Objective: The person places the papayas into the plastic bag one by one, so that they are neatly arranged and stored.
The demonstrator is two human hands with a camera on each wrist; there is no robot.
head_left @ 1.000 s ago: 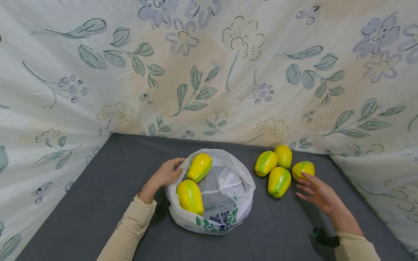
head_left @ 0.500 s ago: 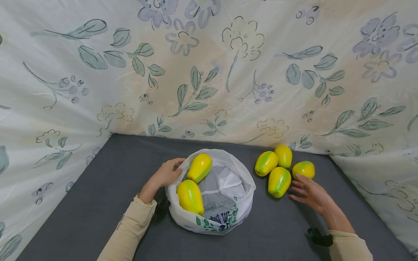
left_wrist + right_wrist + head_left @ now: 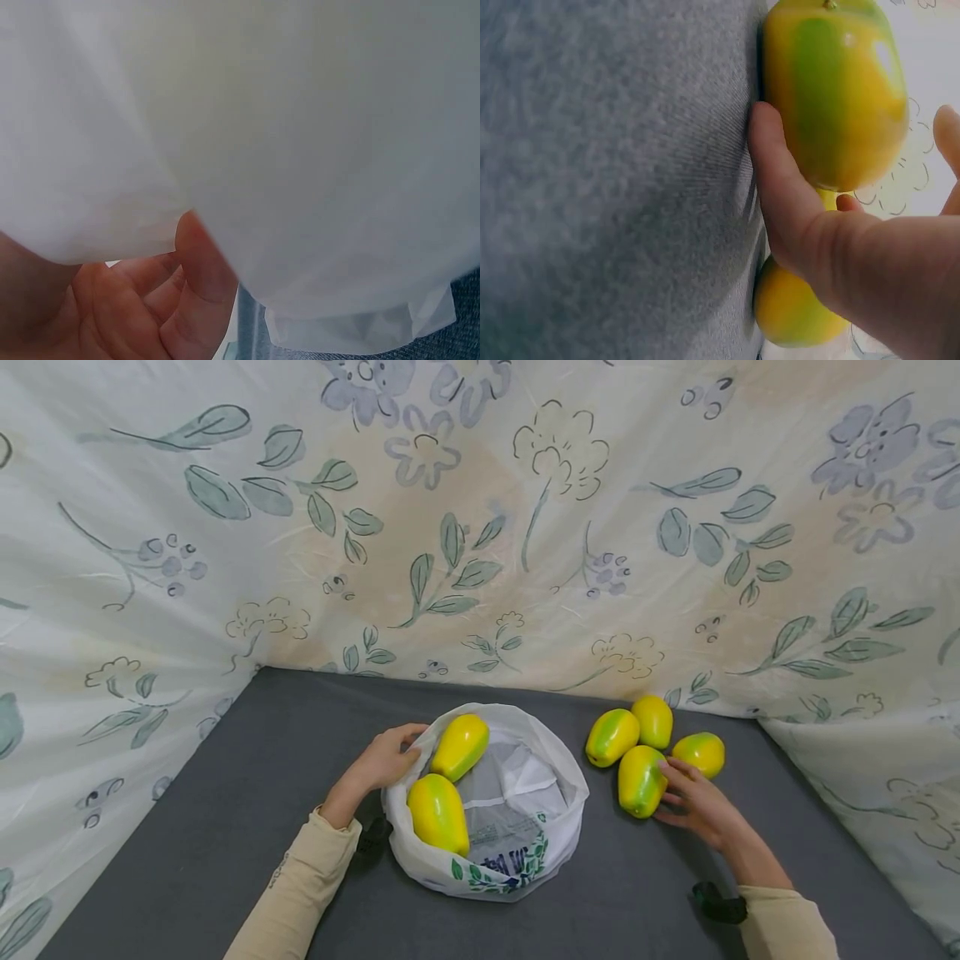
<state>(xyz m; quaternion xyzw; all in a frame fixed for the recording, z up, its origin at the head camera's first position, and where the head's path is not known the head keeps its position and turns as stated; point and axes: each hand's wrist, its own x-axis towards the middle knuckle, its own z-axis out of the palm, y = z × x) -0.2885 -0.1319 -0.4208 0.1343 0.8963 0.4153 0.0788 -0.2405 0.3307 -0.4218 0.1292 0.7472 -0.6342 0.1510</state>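
Note:
My left hand (image 3: pixel 386 758) grips the left rim of a white plastic bag (image 3: pixel 558 827), which stands wide open on the table. In the left wrist view the bag's sheet (image 3: pixel 300 165) hides part of the hand (image 3: pixel 150 311). Two smooth yellow-green fruits lie inside, like mangoes or small papayas: an upper one (image 3: pixel 460 747) and a lower one (image 3: pixel 437 814). My right hand (image 3: pixel 701 806) is at the right side of another such fruit (image 3: pixel 639 783), fingers spread. In the right wrist view its fingers (image 3: pixel 776 165) lie alongside that fruit (image 3: pixel 832 90); firm contact is unclear.
Three more fruits lie around the right hand's one: a left one (image 3: pixel 612 737), a rear one (image 3: pixel 652 721) and a right one (image 3: pixel 701 753) behind the hand. The dark grey tabletop (image 3: pixel 225 827) ends at a flower-printed cloth (image 3: pixel 450 568) at the back and sides.
My right hand has moved left, from before the rightmost fruit to the nearest fruit's side. The left hand and the bag have stayed in place.

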